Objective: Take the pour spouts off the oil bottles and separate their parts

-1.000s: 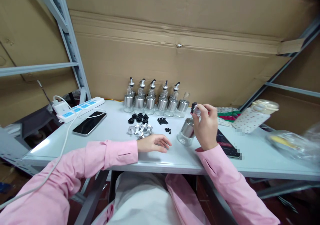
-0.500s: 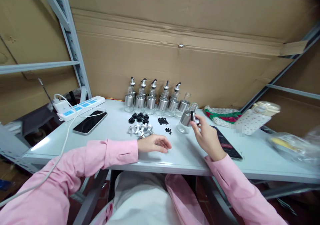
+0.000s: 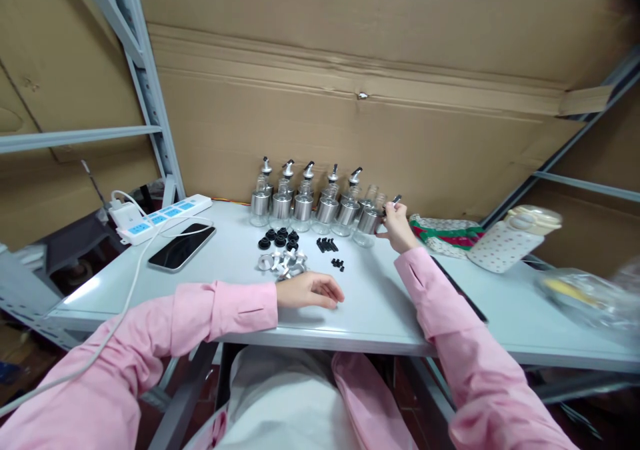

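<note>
My right hand [image 3: 399,229] is closed at the right end of the bottle group, around a pourer spout [image 3: 397,200] whose black lever sticks up above the fingers. Those fingers meet the side of a glass bottle with a steel band [image 3: 369,222]; whether they grip it too is hidden. My left hand [image 3: 311,291] rests on the table near its front edge, fingers loosely curled and apart, holding nothing. Just behind it lie silver spout parts [image 3: 289,262], black stoppers [image 3: 280,239], black levers [image 3: 327,245] and tiny black pieces [image 3: 338,264].
Banded bottles [image 3: 303,209] stand in a row, with several spout-topped bottles behind. At left are a phone [image 3: 183,247] and a power strip [image 3: 167,218] with a cable crossing my left sleeve. A dotted flask [image 3: 510,240] and a plastic-wrapped bowl [image 3: 575,293] sit at right.
My right hand has moved away from me with the pourer spout. The rightmost bottle has shifted back and slightly left, closer to the row. My left hand has stayed in place.
</note>
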`<state>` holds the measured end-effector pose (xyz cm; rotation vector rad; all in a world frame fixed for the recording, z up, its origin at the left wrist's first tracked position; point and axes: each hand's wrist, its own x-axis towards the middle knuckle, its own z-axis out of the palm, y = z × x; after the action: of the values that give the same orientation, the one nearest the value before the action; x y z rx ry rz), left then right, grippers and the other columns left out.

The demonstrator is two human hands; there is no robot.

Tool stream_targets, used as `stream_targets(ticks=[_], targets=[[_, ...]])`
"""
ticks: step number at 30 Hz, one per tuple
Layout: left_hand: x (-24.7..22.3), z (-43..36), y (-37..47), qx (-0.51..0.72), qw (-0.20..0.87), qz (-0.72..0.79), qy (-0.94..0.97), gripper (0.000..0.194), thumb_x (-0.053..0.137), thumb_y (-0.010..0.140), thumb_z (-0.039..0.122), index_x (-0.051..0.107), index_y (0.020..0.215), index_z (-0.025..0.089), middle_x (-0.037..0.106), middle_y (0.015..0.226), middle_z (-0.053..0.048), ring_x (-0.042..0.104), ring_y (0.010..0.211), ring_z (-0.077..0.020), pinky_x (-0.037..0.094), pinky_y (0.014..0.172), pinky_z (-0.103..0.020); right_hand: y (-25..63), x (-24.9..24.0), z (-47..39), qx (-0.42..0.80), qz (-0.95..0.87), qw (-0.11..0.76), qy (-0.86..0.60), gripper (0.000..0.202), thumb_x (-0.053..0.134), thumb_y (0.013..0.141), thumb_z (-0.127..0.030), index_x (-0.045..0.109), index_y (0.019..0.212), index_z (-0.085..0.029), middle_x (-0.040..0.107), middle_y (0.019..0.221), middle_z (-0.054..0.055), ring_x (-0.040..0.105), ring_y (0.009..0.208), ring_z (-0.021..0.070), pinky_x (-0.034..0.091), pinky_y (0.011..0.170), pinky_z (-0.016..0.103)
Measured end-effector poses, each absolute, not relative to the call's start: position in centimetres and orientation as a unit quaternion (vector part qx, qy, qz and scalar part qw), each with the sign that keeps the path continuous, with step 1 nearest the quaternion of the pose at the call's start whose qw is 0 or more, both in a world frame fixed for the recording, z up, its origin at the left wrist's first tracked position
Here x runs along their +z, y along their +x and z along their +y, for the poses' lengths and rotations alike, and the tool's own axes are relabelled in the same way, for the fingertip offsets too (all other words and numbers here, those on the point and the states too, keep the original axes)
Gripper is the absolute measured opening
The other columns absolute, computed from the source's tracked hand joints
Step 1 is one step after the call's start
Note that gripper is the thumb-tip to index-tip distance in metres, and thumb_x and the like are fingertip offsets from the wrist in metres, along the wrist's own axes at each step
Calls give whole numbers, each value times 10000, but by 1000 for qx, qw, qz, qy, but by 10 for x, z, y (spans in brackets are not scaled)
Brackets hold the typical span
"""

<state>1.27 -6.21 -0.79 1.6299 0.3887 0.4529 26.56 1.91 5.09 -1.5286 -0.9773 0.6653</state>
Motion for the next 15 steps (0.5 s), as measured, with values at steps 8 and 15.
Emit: stream_targets(ticks=[8,15], targets=[[-8,-62,13,195,657,171,708,385,752,607,394,618,852,128,633,887,-45,577,797,-95,434,841,-280,275,41,47,310,-345,634,-619,141,271,919,-375,336,943,-252,454,936,1,483,654,88,505,596,275],[-7,-62,12,190,658,177,707,369,753,615,382,619,848,128,640,890,-49,585,807,-104,430,854,-293,282,31,61,367,-298,674,-568,175,272,919,-369,337,821,-239,426,732,-44,453,549,83,444,522,217]])
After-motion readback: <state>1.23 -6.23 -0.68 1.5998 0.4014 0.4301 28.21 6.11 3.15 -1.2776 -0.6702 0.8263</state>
